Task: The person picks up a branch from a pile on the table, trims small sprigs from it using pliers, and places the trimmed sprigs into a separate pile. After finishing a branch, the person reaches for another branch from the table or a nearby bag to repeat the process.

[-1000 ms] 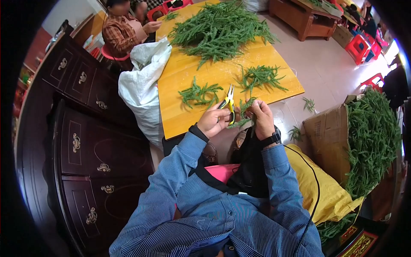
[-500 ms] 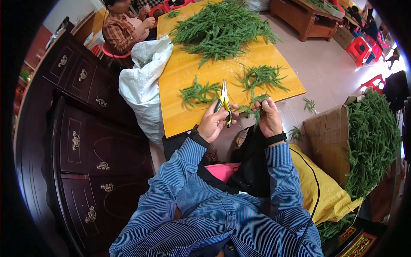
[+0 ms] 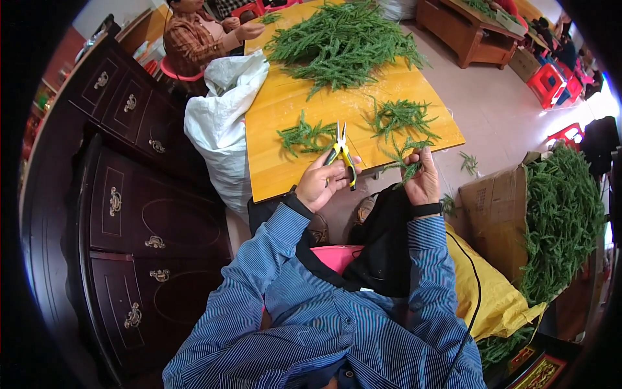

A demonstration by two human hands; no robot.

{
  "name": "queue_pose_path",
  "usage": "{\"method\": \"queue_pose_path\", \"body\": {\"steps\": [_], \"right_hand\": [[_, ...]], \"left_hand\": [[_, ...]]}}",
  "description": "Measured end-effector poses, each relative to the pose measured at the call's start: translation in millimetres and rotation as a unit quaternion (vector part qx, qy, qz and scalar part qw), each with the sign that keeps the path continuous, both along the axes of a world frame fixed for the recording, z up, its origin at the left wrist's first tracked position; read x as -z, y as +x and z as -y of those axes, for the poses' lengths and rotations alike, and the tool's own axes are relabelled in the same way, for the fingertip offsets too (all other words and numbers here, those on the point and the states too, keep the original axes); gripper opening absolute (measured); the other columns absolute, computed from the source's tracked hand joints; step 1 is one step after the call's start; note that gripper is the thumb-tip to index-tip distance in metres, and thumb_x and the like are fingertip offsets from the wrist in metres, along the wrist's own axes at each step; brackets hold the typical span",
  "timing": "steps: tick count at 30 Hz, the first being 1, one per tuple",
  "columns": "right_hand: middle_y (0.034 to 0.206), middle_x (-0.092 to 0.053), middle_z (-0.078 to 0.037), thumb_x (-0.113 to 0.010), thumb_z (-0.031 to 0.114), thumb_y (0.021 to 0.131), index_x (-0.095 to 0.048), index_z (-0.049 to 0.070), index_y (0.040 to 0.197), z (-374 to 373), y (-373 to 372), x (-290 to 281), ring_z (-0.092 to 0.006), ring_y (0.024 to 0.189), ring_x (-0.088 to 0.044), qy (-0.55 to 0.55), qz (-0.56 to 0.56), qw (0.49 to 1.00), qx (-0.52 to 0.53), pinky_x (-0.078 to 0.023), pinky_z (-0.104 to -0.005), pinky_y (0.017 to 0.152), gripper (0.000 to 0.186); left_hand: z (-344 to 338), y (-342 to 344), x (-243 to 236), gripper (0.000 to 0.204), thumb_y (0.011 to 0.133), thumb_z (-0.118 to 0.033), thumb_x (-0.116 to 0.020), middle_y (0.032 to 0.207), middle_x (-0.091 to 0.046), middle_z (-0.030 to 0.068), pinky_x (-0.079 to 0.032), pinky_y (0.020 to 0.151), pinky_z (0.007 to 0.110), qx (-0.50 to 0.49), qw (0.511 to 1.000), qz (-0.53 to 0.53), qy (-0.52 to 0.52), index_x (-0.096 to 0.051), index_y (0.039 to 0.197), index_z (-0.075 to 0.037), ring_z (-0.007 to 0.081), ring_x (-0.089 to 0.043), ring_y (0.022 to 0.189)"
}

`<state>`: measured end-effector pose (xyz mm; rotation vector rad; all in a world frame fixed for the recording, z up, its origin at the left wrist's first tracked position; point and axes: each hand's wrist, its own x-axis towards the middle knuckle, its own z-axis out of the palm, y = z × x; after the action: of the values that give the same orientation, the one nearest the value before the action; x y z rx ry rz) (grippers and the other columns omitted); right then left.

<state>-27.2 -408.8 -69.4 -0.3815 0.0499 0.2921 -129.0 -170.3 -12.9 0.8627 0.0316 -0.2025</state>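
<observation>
My left hand (image 3: 322,181) grips yellow-and-black long-nose pliers (image 3: 341,153) over the near edge of the yellow wooden table (image 3: 272,97), their jaws pointing forward. My right hand (image 3: 422,178) pinches a green artificial pine sprig (image 3: 409,162) at the table's front right edge. A small tangle of sprigs (image 3: 304,136) lies beyond my left hand, and another cluster (image 3: 398,118) lies beyond my right one. A large pile of green sprigs (image 3: 340,45) covers much of the table's far half.
A white sack (image 3: 217,123) and dark drawer cabinet (image 3: 168,223) stand left. Right are a cardboard box (image 3: 490,220) of greenery and a yellow sack (image 3: 479,279). A seated person (image 3: 191,35) works at the far left; red stools (image 3: 544,84) and more people sit back right.
My right hand has moved right with the sprig, away from the pliers. The pliers in my left hand have shifted slightly left and turned more upright. The other person's hands have moved.
</observation>
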Motion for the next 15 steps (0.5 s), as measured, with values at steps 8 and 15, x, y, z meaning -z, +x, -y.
{"method": "queue_pose_path", "body": {"steps": [8, 15], "right_hand": [[0.085, -0.063, -0.003, -0.059, 0.024, 0.097, -0.061, 0.006, 0.103, 1.1, -5.2, -16.8, -0.0159, 0.076, -0.059, 0.034, -0.064, 0.997, 0.004, -0.053, -0.0352, 0.079, 0.019], [0.088, -0.062, -0.003, -0.058, 0.022, 0.097, -0.060, 0.006, 0.105, 4.2, -13.1, -24.8, -0.0152, 0.077, -0.059, 0.025, -0.047, 0.999, 0.002, -0.053, -0.0356, 0.081, 0.018]], "left_hand": [[-14.6, -9.5, -11.6, 0.050, 0.094, -0.004, -0.045, 0.131, -0.054, 0.0219, -0.048, 0.094, 0.042, 0.000, 0.999, -0.005, -0.044, -0.032, 0.142, -0.004, 0.0312, -0.059, 0.114], [-31.1, -46.7, -18.0, 0.051, 0.094, -0.004, -0.045, 0.131, -0.053, 0.0244, -0.049, 0.094, 0.041, 0.082, 0.996, 0.022, 0.017, -0.031, 0.143, -0.002, 0.0301, -0.059, 0.113]]}}
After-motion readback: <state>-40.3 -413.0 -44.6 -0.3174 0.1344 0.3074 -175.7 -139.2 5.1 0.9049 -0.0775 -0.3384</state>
